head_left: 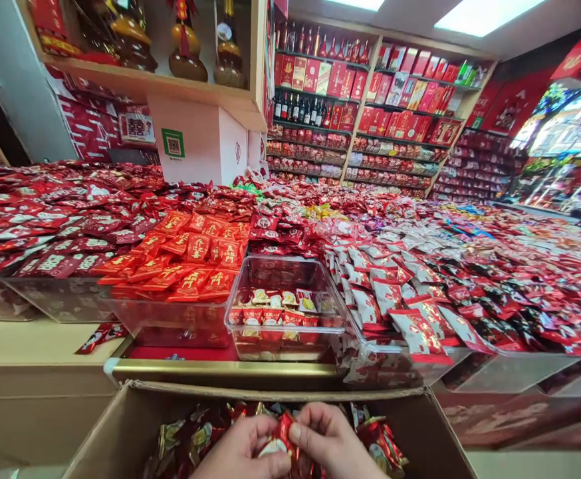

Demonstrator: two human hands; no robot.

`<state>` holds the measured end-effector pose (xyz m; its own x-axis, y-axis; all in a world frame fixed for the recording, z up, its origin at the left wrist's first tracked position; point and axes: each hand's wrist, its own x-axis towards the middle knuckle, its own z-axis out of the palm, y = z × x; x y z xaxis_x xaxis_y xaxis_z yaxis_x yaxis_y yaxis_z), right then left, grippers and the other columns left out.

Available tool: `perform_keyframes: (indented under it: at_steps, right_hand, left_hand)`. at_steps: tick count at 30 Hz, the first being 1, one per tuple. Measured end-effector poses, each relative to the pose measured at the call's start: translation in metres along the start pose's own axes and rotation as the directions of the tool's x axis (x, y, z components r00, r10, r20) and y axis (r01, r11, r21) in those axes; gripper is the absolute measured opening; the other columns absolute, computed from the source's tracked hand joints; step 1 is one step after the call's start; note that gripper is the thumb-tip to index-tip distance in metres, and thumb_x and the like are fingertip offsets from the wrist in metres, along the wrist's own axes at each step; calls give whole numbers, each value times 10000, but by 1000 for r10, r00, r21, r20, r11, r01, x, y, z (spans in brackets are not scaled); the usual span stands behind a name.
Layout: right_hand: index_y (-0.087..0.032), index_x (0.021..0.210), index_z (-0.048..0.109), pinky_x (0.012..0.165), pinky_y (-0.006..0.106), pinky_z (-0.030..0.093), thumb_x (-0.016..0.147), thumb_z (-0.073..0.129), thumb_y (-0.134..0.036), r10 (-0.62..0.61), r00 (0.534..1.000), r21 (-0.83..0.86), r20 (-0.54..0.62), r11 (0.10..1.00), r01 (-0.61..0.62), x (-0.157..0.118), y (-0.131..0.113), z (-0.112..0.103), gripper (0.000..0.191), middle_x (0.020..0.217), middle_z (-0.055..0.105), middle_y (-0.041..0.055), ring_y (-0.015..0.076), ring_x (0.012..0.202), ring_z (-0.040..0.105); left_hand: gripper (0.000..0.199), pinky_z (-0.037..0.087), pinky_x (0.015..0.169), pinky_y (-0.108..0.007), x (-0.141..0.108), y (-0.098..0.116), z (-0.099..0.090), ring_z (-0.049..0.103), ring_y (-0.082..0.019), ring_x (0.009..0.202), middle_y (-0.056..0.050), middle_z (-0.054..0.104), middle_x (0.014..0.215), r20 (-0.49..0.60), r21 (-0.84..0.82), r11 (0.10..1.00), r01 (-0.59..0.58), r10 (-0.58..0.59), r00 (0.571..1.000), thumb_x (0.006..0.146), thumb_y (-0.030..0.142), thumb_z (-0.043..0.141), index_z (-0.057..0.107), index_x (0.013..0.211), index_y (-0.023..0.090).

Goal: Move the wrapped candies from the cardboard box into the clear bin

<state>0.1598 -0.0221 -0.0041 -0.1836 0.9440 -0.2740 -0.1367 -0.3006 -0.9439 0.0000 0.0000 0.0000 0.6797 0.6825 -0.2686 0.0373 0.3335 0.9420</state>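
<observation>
Cardboard box (121,426): open, at the bottom of the head view, part-filled with wrapped candies.
Left hand (238,449): fingers closed on a red-and-gold candy wrapper (283,436).
Right hand (333,442): pinching the same wrapper; both grips tight around it, inside the box.
Clear plastic tray (285,322): just beyond the box's far rim, nearly empty, few candies.
Desk (31,346): heaped with red sweets either side.
Shelves (370,100): bottles, red boxes behind.
</observation>
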Motion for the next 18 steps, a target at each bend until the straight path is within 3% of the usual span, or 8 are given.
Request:
perform_keyframes:
  at_steps: [1, 4, 8, 12, 16, 18]
  right_hand:
    - [-151, 621, 438, 399, 182, 286, 571, 653, -517, 10, 1000, 46, -26, 999, -9, -3, -4, 3, 427, 465, 489, -53, 39, 365, 383]
    - [-137, 614, 455, 412, 176, 289, 613, 660, -446, 19, 999, 165, -40, 986, -13, -12, -15, 9, 371, 480, 520, -37, 45, 388, 423]
    - [-135, 619, 457, 427, 169, 288, 656, 646, -406, -7, 999, 235, -39, 972, 16, -21, -24, 9, 332, 513, 518, -42, 34, 406, 413]
    - [-136, 630, 470, 443, 179, 299, 677, 627, -415, -74, 995, 142, -68, 986, 83, -24, -29, 9, 323, 521, 502, -41, 42, 433, 410]
    - [-147, 654, 491, 454, 192, 331, 694, 611, -404, -81, 988, 68, -129, 994, 90, -26, -29, 5, 287, 540, 502, -33, 57, 453, 417]
    - [-162, 695, 532, 495, 214, 385, 734, 584, -344, -236, 960, -72, -153, 971, 227, -30, -30, 1, 193, 616, 534, -9, 81, 515, 468]
  left_hand:
    - [330, 373, 462, -202, -2, 8, 4, 554, -126, 551, -22, 638, 684, -33, -19, 999, 30, -31, 999, 633, 399, 679, 565, 778, 126]
    - [263, 375, 457, -187, -10, 29, 10, 568, -115, 556, -29, 656, 741, 0, -42, 996, 78, -78, 997, 667, 332, 673, 569, 793, 126]
    - [251, 397, 506, -182, -17, 48, 10, 597, -110, 615, -1, 664, 788, 23, -56, 993, 106, -105, 994, 707, 265, 656, 591, 931, 173]
    - [251, 394, 506, -175, -20, 54, 12, 598, -110, 646, 0, 647, 804, 46, -80, 994, 71, -68, 997, 765, 252, 599, 592, 1010, 194]
    - [215, 411, 571, -192, -22, 53, 13, 606, -123, 719, -48, 637, 925, 76, -259, 957, 134, -119, 990, 811, 256, 545, 584, 1003, 168]
    - [252, 428, 627, -242, -24, 50, 13, 627, -169, 758, -75, 642, 927, 80, -370, 903, 216, -201, 976, 823, 339, 511, 568, 984, 154]
